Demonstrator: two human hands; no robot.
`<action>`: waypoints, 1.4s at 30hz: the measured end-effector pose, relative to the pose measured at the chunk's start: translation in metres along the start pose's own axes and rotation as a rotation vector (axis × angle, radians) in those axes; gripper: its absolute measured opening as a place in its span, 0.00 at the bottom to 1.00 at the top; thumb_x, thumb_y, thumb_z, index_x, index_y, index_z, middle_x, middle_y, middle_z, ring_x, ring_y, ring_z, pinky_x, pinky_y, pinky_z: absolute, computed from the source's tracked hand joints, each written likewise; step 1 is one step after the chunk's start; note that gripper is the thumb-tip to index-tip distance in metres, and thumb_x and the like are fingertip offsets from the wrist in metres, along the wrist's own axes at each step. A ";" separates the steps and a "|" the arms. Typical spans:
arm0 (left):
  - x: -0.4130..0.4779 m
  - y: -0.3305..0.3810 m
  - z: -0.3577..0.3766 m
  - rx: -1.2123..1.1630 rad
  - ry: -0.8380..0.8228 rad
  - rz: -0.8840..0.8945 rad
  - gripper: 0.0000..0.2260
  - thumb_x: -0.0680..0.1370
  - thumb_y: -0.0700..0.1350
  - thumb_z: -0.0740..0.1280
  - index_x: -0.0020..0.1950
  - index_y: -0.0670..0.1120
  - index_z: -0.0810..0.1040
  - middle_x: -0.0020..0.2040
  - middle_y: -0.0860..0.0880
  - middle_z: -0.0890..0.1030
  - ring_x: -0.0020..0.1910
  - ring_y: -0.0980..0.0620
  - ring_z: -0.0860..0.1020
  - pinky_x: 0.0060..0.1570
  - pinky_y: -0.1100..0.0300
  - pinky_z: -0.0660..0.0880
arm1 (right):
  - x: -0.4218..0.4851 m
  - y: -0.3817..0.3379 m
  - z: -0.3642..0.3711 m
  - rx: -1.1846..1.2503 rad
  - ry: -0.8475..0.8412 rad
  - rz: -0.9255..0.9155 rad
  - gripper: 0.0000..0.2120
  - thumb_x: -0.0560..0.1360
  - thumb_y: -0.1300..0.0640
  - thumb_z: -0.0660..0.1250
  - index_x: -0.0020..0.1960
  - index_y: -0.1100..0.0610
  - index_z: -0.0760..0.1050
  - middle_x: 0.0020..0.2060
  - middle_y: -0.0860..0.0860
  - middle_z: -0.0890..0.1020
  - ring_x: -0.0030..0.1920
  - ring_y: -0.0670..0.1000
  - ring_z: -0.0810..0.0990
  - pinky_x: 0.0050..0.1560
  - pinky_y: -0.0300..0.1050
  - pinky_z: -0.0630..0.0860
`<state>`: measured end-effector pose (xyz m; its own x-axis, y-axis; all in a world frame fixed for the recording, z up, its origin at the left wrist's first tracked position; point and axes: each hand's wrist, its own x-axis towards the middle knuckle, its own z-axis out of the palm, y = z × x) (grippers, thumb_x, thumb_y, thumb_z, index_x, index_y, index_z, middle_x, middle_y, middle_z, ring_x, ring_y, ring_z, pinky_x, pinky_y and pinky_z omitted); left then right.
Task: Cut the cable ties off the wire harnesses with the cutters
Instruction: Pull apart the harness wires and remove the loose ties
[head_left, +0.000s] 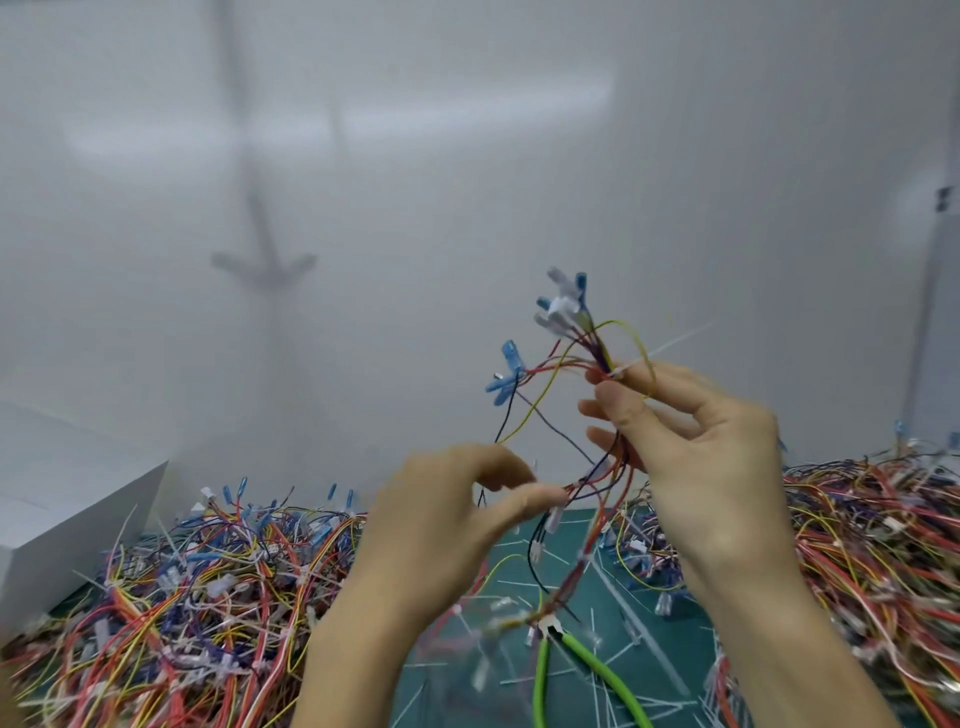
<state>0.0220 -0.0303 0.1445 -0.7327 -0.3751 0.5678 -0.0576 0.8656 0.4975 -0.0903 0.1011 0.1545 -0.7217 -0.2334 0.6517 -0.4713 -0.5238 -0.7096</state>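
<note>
- The cutters lie on the green mat between my forearms, green handles toward me, in neither hand; snipped white tie offcuts are scattered around them
- My left hand is raised over the mat; thumb and forefinger pinch the lower wires of one wire harness, the other fingers curled behind
- My right hand is higher and just beside it; thumb and forefinger pinch the bundle at a white cable tie, whose tail sticks out up and right; the remaining fingers are loosely spread
- The harness hangs between the two grips; its lower end reaches down to the cutters' head, contact too blurred to tell; blue and white terminals fan out at the top
- Heaps of harnesses lie to both sides of the mat
- A white box stands far left; a white wall is behind
</note>
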 end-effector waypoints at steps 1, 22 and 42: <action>0.000 -0.004 -0.003 0.004 0.065 -0.024 0.24 0.65 0.75 0.63 0.44 0.57 0.82 0.42 0.65 0.82 0.46 0.68 0.78 0.49 0.56 0.77 | 0.001 -0.003 -0.001 0.054 0.029 0.006 0.05 0.70 0.58 0.74 0.43 0.51 0.86 0.48 0.55 0.85 0.41 0.51 0.87 0.42 0.42 0.83; -0.002 -0.020 -0.009 -0.410 -0.107 -0.273 0.12 0.82 0.41 0.60 0.56 0.55 0.79 0.50 0.58 0.85 0.50 0.60 0.83 0.52 0.63 0.79 | -0.001 -0.013 -0.001 0.141 0.199 0.157 0.06 0.67 0.52 0.75 0.43 0.53 0.85 0.34 0.51 0.86 0.34 0.51 0.86 0.31 0.38 0.79; -0.013 -0.025 -0.033 -0.708 -0.200 -0.079 0.11 0.70 0.48 0.77 0.53 0.52 0.86 0.50 0.47 0.86 0.51 0.48 0.85 0.48 0.62 0.80 | 0.003 0.001 -0.006 0.150 0.270 0.266 0.05 0.72 0.56 0.74 0.47 0.55 0.84 0.32 0.48 0.85 0.32 0.47 0.85 0.24 0.35 0.74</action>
<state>0.0555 -0.0583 0.1460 -0.8581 -0.3014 0.4157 0.2860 0.3918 0.8744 -0.0958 0.1043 0.1537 -0.9250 -0.1644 0.3426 -0.1851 -0.5925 -0.7841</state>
